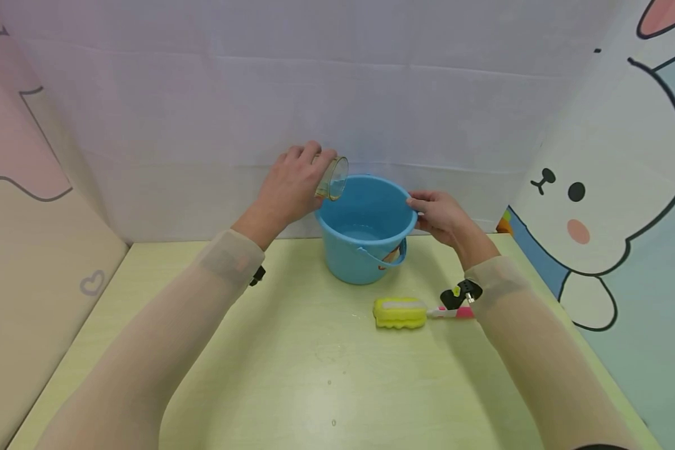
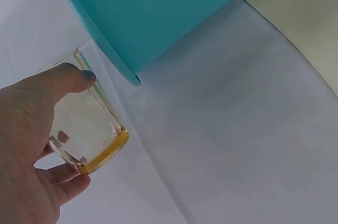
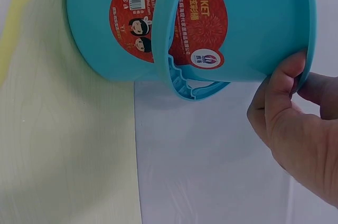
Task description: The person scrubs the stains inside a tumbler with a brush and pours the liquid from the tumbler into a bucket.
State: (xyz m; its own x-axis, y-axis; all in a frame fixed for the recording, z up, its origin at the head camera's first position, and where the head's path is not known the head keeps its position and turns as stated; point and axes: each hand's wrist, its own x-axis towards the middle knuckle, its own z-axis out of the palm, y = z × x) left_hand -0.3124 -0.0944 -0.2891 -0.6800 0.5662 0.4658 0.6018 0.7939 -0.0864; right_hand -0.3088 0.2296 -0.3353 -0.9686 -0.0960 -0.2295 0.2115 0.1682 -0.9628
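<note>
In the head view a blue bucket [image 1: 351,253] stands at the back of the table, some clear liquid showing at its bottom. My left hand [image 1: 295,181] grips a clear amber-tinted drinking glass [image 1: 333,180], tilted with its mouth toward the bucket, just above the left rim. The left wrist view shows thumb and fingers round the glass [image 2: 84,118], which is apart from the bucket wall [image 2: 158,12]. My right hand [image 1: 441,215] pinches the bucket's right rim; in the right wrist view the fingers [image 3: 285,84] press the outside below the rim.
A yellow sponge brush [image 1: 400,314] with a pink and white handle [image 1: 455,312] lies in front of the bucket, partly under the right wrist. Small water drops dot the pale table [image 1: 292,387]. A white cloth wall [image 1: 259,106] rises directly behind the bucket.
</note>
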